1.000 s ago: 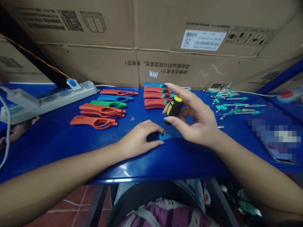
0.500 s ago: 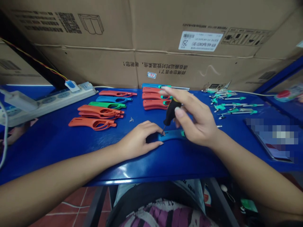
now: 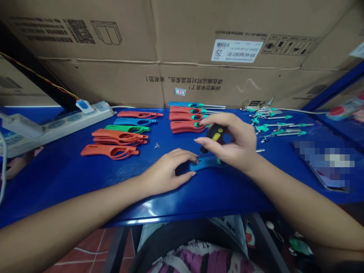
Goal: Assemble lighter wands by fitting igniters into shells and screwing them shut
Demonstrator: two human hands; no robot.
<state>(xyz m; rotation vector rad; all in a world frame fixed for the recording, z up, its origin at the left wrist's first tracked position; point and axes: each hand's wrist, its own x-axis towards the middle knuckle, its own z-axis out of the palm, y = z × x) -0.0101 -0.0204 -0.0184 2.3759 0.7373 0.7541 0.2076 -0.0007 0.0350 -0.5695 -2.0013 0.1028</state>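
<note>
Since the earlier frame, your right hand (image 3: 237,140) has rolled around the screwdriver (image 3: 216,137), so that a yellow patch on its black handle now faces up. Your two hands are both on the work: the right grips that one screwdriver between thumb and fingers, its thin shaft slanting down to the handle end of one blue lighter (image 3: 204,163), while your left hand (image 3: 167,170) is half closed, gripping that same end between thumb and forefinger. You have the blue lighter lying flat on the blue table (image 3: 136,204), under your right hand, with one green part showing and one metal tube (image 3: 260,151) poking out beyond your knuckles. Near your left hand sits one small pile of screws (image 3: 157,145), too tiny to count surely. Beyond it, to the left, you have six visible shells: one red (image 3: 127,114), one blue (image 3: 127,121), one green (image 3: 119,128), and three more in orange-red (image 3: 96,150), two of those stacked. Straight ahead lie four lighters with green parts, one blue (image 3: 179,104) and three red (image 3: 182,126). Over to your right are at least five green-and-metal inserts (image 3: 287,132), overlapping, so you can't get an exact count, plus one phone (image 3: 321,170). One power strip (image 3: 65,123) holding two plugs lies at far left.
</note>
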